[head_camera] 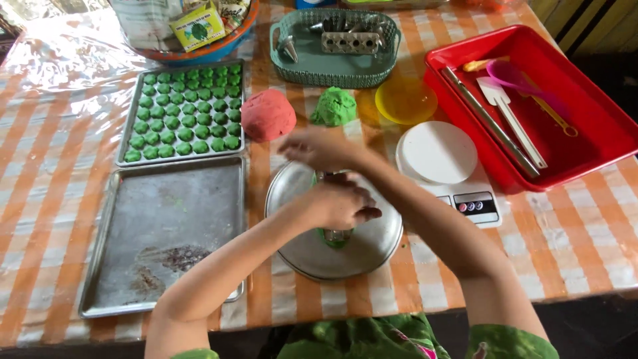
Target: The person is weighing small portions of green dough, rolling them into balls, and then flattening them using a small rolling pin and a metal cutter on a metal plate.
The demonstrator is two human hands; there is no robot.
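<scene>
A table [53, 173] under an orange-and-white checked cloth fills the view. On its near left lies an empty baking tray [166, 233], stained with dark crumbs; just behind it a second tray [130, 110] holds rows of small green dough pieces [183, 116]. At the right a red tray [598, 126] holds a metal rod, a white spatula and a pink spoon. Behind the middle sits a teal basket [332, 70] with metal nozzles inside.

In front of the person, a round metal plate [372, 246] rests on the cloth. Beside it on the right stands a white kitchen scale [438, 153] (its buttons face the person), and behind that lies a yellow lid [405, 101].

Between the plate and the basket sit a red dough ball [268, 115] and, just to its right, a smaller green dough lump [334, 106].

Over the plate, the left hand [342, 203] is closed around a metal press [335, 234], which stands upright with green dough [337, 240] squeezed out at its foot, touching the plate. The right hand [322, 149] hovers just behind it with fingers curled at the top of the press; whether it actually grips anything cannot be told, since the left hand hides the spot.
</scene>
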